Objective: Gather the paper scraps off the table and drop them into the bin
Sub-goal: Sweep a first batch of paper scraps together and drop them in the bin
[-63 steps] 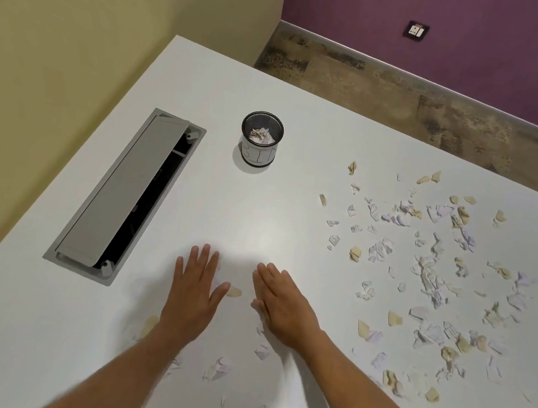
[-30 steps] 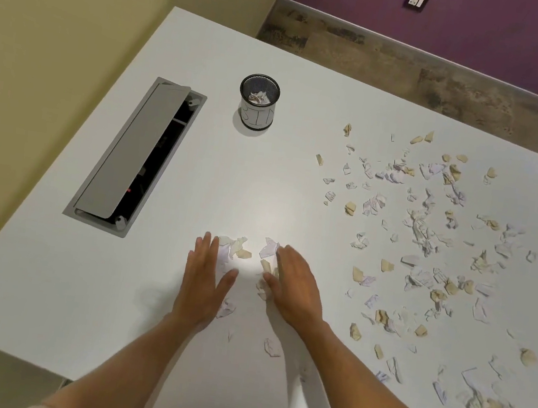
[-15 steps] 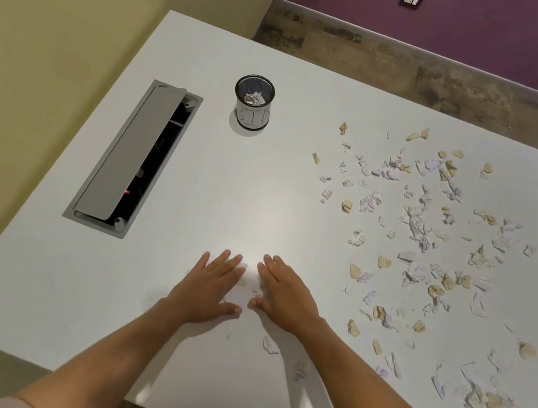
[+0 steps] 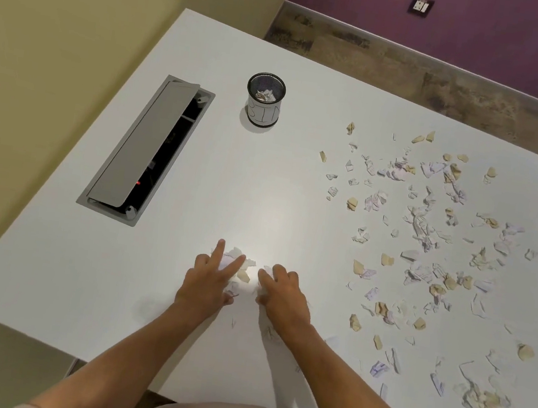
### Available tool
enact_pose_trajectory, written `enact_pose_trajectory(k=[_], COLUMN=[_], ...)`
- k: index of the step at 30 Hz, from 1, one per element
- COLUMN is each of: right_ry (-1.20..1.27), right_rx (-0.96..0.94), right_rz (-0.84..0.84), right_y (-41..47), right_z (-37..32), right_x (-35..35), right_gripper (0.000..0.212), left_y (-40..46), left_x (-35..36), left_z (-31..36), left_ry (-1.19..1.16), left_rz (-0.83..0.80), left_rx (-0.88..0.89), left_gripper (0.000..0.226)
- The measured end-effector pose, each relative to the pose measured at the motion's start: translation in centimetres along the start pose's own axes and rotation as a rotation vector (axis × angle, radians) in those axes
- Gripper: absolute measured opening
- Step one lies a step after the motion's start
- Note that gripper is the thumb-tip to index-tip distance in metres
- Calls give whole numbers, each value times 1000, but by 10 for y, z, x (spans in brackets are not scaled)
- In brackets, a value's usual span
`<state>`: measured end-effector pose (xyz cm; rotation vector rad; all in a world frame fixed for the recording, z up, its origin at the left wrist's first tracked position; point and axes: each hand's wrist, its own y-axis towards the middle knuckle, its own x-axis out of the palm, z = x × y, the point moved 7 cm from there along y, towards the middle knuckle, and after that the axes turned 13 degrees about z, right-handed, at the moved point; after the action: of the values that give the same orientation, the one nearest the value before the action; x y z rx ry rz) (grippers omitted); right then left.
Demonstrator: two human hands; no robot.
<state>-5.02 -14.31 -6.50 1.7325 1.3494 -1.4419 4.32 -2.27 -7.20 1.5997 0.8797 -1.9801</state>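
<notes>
A small pile of white and tan paper scraps (image 4: 242,267) lies near the front middle of the white table (image 4: 193,193). My left hand (image 4: 212,279) curls around its left side, two fingers stretched out over the scraps. My right hand (image 4: 283,292) closes in from the right, fingers bent onto scraps beneath it. A small black mesh bin (image 4: 264,100), marked BIN and holding some scraps, stands at the back middle. Several more scraps (image 4: 423,225) lie scattered across the table's right half.
A grey cable hatch (image 4: 145,148) with its lid half open is set into the table at the left. A yellow wall runs along the left edge. A loose heap of scraps (image 4: 482,399) sits near the front right edge.
Both hands were flat on the table with fingers spread. Now their fingers have curled inward, bunching the scraps into a pile between them. The view has shifted slightly.
</notes>
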Motion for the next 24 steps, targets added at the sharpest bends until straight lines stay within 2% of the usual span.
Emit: enact_pose_trajectory(k=[2,4,9,13,17,21,24], right_ry=[80,99,72,121,187,515,698], right_rx=[21,22,-10,2,23,277,452], right_rz=[34,46,49,63,148,210,266], right_y=[-3,-5,-3,0,6,14,21], right_z=[-3,-5,-7,-6,-3,19,36], right_x=[-1,-1,-3,-6,-13,-22,-31], right_gripper=[23,13,21,20,16,9,24], left_y=[3,4,5,8,14,24,31], left_x=[4,7,8,8,1,-2,-4], left_z=[6,12,15,19,19,9,2], left_ry=[-39,-103,-311,-318,-426,-683,-977], left_rz=[-36,-56,9,57,103,83,40], left_rx=[16,42,17,80,38,-177,-396], left_gripper=[82,66,13,11,12,21,28])
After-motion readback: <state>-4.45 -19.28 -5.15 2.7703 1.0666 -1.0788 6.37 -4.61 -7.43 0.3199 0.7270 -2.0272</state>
